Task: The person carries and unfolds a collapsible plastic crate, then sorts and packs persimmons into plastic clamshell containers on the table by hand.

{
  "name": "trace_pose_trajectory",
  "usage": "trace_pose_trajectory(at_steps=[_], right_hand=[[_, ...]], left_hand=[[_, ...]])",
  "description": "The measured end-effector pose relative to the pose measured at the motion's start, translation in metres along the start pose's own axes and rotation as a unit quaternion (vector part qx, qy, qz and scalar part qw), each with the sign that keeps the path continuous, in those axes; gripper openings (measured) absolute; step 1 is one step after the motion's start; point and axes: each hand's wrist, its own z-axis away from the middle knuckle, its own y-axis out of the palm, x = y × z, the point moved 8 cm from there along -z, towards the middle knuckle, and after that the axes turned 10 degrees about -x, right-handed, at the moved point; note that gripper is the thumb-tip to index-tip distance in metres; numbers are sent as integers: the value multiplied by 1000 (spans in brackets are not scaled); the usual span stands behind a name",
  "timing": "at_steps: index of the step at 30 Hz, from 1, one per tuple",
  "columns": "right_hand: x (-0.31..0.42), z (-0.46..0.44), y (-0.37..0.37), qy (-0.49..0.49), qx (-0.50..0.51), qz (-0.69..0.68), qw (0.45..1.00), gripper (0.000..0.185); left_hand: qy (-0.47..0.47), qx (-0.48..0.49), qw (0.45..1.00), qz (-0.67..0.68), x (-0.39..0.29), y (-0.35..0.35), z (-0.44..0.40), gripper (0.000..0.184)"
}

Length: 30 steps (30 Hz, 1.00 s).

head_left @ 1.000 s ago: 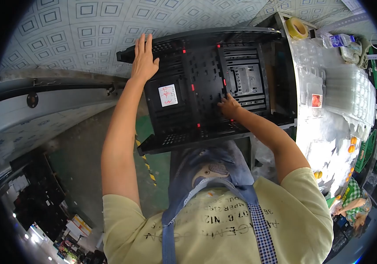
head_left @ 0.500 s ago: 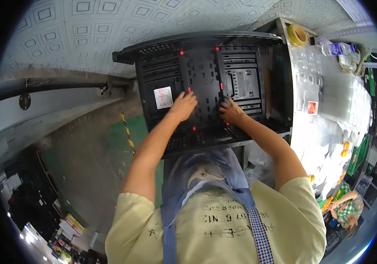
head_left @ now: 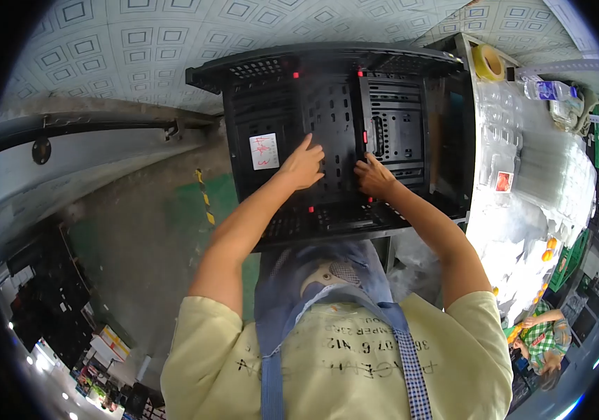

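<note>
A black plastic crate (head_left: 327, 105) with slotted panels, red clips and long raised sides lies in front of my body. On its left part is a white label (head_left: 264, 151) with red handwriting. My left hand (head_left: 304, 165) rests on the middle panel, right of the label, its index finger stretched forward and the others loosely bent, holding nothing. My right hand (head_left: 375, 176) touches the ridge between the middle and right panels, just below a red clip; its fingers are bent around the edge there.
On the right, a white table (head_left: 478, 203) bears clear plastic boxes (head_left: 548, 154), a roll of yellow tape (head_left: 488, 63), a bottle (head_left: 550, 90) and oranges (head_left: 547, 255). A co-worker (head_left: 541, 336) is at the lower right. A patterned wall (head_left: 173, 42) stands behind the crate.
My left hand has come from the crate's far left side down onto the middle panel, and its index finger now points forward. My right hand stays near the ridge.
</note>
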Motion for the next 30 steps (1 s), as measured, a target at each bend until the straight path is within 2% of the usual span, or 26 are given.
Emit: trace_pose_trajectory(at_steps=[1, 3, 4, 8, 9, 10, 11, 12, 14, 15, 16, 18, 19, 20, 22, 23, 24, 25, 28, 29, 30], right_hand=[[0, 2, -16, -7, -124, -38, 991, 27], [-2, 4, -10, 8, -71, -6, 997, 28], [-3, 4, -10, 15, -45, 10, 999, 28], [-12, 23, -21, 31, 108, 39, 993, 24], [-22, 40, -61, 48, 101, 52, 992, 21], [-36, 64, -68, 79, 141, 71, 984, 21], [-54, 97, -82, 107, 119, 109, 981, 22], [-84, 133, -85, 204, 130, 96, 966, 22], [-111, 183, -89, 239, -59, 128, 961, 24], [-110, 183, -81, 250, -10, 133, 959, 25], [-111, 183, -76, 263, 35, 141, 954, 26], [-121, 179, -90, 334, 20, 69, 940, 28], [-118, 179, -98, 337, -56, 47, 939, 24], [-116, 182, -103, 340, -133, 24, 931, 22], [-111, 190, -112, 371, -193, -73, 905, 11], [-106, 195, -137, 378, -270, -64, 883, 17], [-100, 202, -165, 381, -345, -54, 856, 25], [-99, 210, -176, 425, -349, -20, 835, 44], [-115, 240, -154, 542, -404, 12, 737, 52], [-127, 248, -117, 594, -382, -80, 704, 56], [-131, 249, -110, 597, -363, -64, 713, 56]], left_hand=[[1, -18, 1000, 10, 1, -9, 1, 43], [-31, -30, 998, 50, 9, -21, 9, 45], [-38, -63, 997, 24, 10, -37, 14, 44], [-84, 9, 992, -92, 36, -79, 52, 43], [-123, -6, 986, -112, 50, -103, 76, 42], [-187, 41, 975, -114, 68, -125, 102, 33], [-162, 16, 981, -105, 85, -122, 133, 30], [-137, -10, 986, -96, 93, -121, 154, 27], [-174, 33, 982, -61, 93, -122, 156, 14], [-193, 54, 979, -41, 91, -121, 157, 12], [-193, -22, 980, -43, 85, -137, 150, 13], [-191, -168, 966, -51, 78, -169, 142, 25], [-229, -171, 957, -38, 76, -176, 148, 55], [-323, -208, 923, -21, 80, -182, 161, 62], [-489, -278, 826, 20, 80, -177, 189, 75], [-530, -291, 795, 54, 85, -158, 206, 89], [-604, -282, 729, 155, 94, -127, 225, 88], [-645, -278, 694, 159, 97, -101, 238, 73], [-670, -239, 675, 197, 112, -56, 243, 54], [-668, -239, 677, 197, 112, -59, 240, 52], [-667, -239, 678, 196, 110, -62, 235, 51]])
